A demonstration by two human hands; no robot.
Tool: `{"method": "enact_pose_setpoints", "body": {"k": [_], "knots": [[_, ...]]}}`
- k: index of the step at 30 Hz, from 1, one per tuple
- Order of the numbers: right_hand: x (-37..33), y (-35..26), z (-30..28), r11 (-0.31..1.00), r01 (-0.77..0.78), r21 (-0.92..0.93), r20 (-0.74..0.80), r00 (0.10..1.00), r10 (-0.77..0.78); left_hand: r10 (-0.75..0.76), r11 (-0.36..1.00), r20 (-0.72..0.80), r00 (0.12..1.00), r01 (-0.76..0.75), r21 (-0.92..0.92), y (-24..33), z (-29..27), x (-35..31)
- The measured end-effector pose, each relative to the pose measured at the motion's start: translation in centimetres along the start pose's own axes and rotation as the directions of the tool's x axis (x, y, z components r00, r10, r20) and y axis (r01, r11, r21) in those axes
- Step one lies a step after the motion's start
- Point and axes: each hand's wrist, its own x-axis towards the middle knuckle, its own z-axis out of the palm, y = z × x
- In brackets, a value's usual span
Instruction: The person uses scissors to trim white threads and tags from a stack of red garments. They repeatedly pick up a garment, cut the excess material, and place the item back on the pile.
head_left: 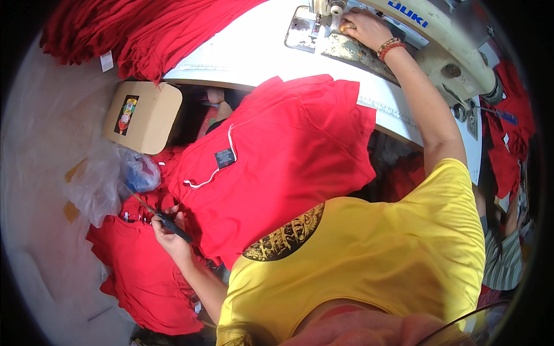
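Observation:
My left hand [171,235] is low at the left, closed around the dark handle of a screwdriver [173,227]. The tool's thin shaft points up and left, past the red cloth. At the upper right, my right hand [366,27] reaches onto the bed of the sewing machine [441,60], just right of its needle and presser foot [317,24]. Its fingers are curled together at a small orange-brown spot, too small to name. A red garment [277,155] lies over my lap and up against the table edge, with white tape and a black label [225,158] showing.
A large pile of red garments [150,34] covers the table's far left. Below it stand an open cardboard box [144,115] and a clear plastic bag [98,184]. More red garments [144,277] lie at my left. A blue-handled screwdriver [506,117] sits beyond the machine at right.

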Motion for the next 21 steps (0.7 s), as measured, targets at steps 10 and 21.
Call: {"method": "enact_pose_setpoints", "body": {"k": [10,21], "knots": [[0.5,-0.1,-0.6,0.997,-0.062,0.046,0.036,0.998,0.061,0.024,0.999,-0.032,0.999,-0.025,-0.038,-0.8,0.1,-0.6],[0.1,0.7,-1.2,0.995,-0.025,0.092,0.013,1.000,0.024,0.033,0.998,0.046,0.998,-0.030,-0.063,-0.9,0.9,-0.8]]}}
